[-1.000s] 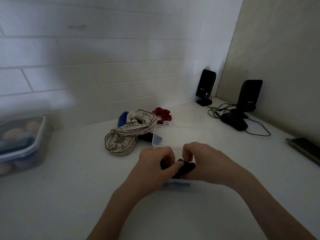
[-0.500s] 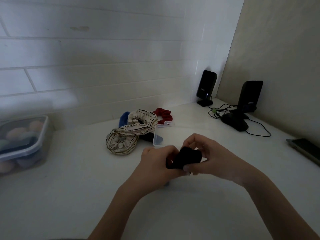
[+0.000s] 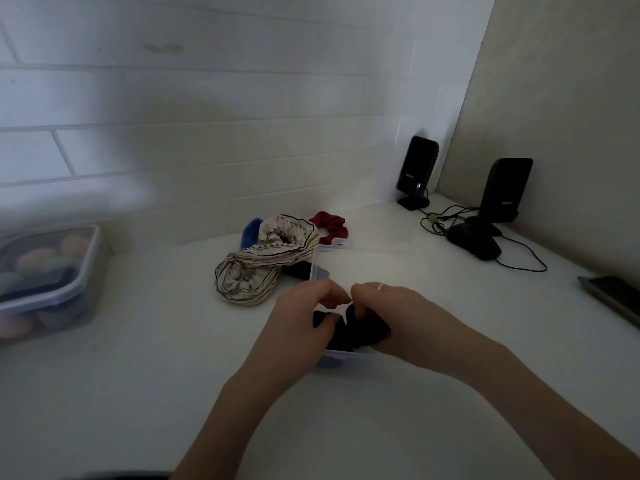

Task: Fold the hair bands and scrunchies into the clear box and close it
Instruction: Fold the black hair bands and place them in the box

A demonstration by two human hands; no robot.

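A black scrunchie [image 3: 349,329] is bunched between both hands, low over the clear box [image 3: 349,363] at the middle of the white counter. My left hand [image 3: 301,317] pinches its left side and my right hand [image 3: 391,310] presses its right side. The box's clear lid [image 3: 349,261] stands open behind my hands. Behind the box lie a cream striped hair band [image 3: 263,261], a blue scrunchie [image 3: 250,232], a red scrunchie [image 3: 330,225] and a dark item [image 3: 298,271] partly hidden by the lid.
A lidded plastic container [image 3: 48,278] with coloured round things stands at the far left. Two black speakers [image 3: 417,168] [image 3: 507,188] with cables, and a dark mouse [image 3: 474,242], sit at the back right. A phone [image 3: 613,296] lies at the right edge.
Both hands lifted the black scrunchie above the box half a second ago. Now they have lowered it back down into the box.
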